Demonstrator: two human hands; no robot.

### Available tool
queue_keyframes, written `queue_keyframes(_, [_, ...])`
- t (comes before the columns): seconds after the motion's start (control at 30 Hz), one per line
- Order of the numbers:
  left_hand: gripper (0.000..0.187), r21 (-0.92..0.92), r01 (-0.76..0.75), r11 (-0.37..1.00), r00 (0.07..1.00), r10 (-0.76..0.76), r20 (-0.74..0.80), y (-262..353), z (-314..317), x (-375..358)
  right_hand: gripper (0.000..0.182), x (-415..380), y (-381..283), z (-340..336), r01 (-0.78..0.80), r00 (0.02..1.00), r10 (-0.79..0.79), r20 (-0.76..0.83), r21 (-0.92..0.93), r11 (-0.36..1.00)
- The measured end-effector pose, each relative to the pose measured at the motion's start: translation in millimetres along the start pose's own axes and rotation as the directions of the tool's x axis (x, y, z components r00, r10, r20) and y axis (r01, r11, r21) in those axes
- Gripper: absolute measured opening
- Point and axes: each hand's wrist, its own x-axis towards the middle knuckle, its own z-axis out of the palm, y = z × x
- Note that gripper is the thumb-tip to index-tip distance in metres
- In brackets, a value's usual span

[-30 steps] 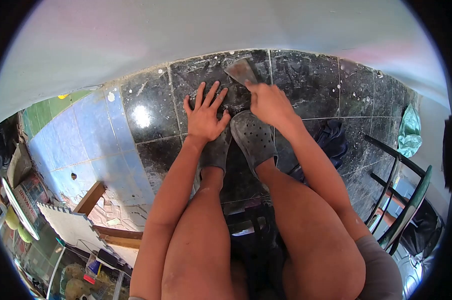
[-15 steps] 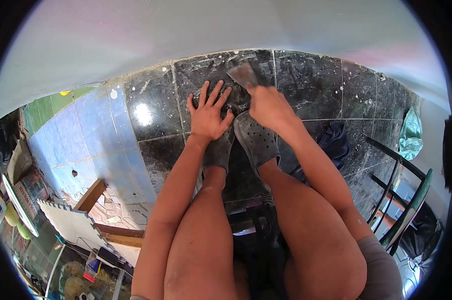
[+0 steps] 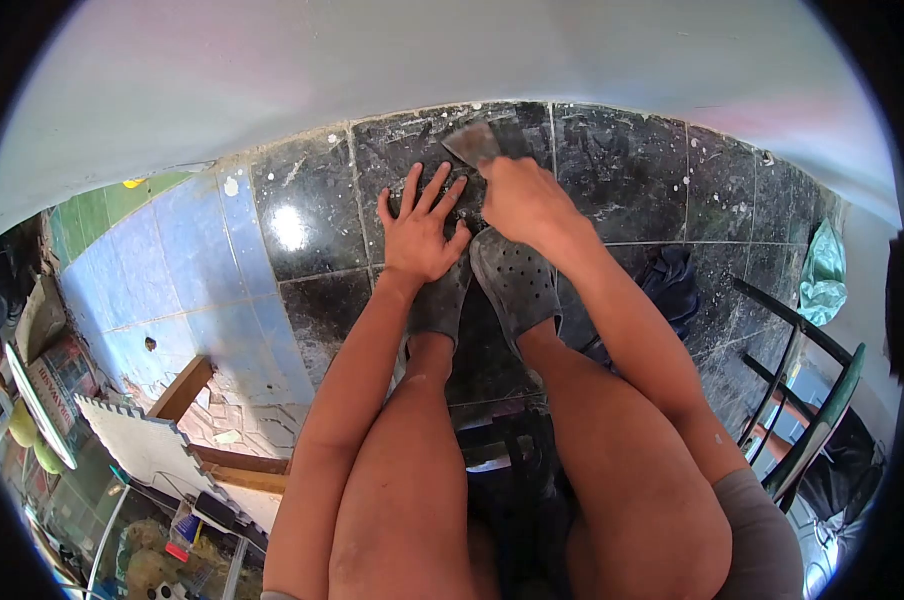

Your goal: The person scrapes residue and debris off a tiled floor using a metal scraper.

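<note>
My right hand [image 3: 534,203] is closed round a putty knife [image 3: 472,143], whose flat, stained metal blade lies against a black floor tile close to the wall. The handle is hidden inside my fist. My left hand [image 3: 422,235] rests on the same black tiles [image 3: 312,215] with its fingers spread, to the left of the blade. White specks and scratches mark these tiles. Just below my hands are my feet in grey perforated clogs [image 3: 517,280].
A pale wall [image 3: 452,50] rises beyond the tiles. Dark cloth [image 3: 667,285] lies right of my feet, near a black metal frame [image 3: 832,400] and a green plastic bag [image 3: 822,270]. Blue tiles [image 3: 182,260] and a wooden piece [image 3: 182,388] are on the left.
My right hand and the putty knife have shifted a little left and toward the wall. My left hand stays spread in about the same place.
</note>
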Motion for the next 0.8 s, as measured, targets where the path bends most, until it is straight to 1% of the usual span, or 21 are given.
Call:
queue_keyframes(0.13, [0.068,0.02,0.008,1.0,1.0,-0.008,0.007,0,2,1,0.03,12,-7,3,0.034,0.996,-0.032,-0.083,0.02,0.999])
queue_keyframes(0.23, [0.068,0.019,0.006,1.0,1.0,-0.005,-0.003,0,2,1,0.032,6,2,8,0.017,1.0,-0.017,0.008,-0.01,1.0])
queue_keyframes(0.33, [0.063,-0.015,0.003,1.0,1.0,-0.003,0.018,0,-1,1,0.032,-10,6,14,-0.013,1.0,0.013,0.009,0.001,1.0])
queue_keyframes(0.43, [0.064,-0.01,0.003,1.0,1.0,-0.002,0.019,1,-1,0,0.033,-4,3,10,0.026,1.0,-0.026,0.008,-0.003,1.0])
queue_keyframes(0.53, [0.068,0.015,0.0,1.0,1.0,0.0,-0.005,-1,3,0,0.034,11,-6,3,0.021,0.999,-0.021,-0.027,0.022,1.0])
queue_keyframes(0.63, [0.067,0.016,0.006,1.0,1.0,-0.006,0.008,-1,2,1,0.033,12,-3,6,0.013,1.0,-0.013,-0.028,-0.012,1.0])
queue_keyframes(0.73, [0.066,0.005,0.002,1.0,1.0,-0.002,-0.009,0,2,1,0.03,-6,5,11,0.015,0.999,-0.015,-0.028,0.003,1.0])
queue_keyframes(0.8, [0.067,0.016,-0.003,1.0,1.0,0.003,0.017,-1,1,0,0.03,-6,9,12,0.006,1.0,-0.005,-0.016,0.011,1.0])
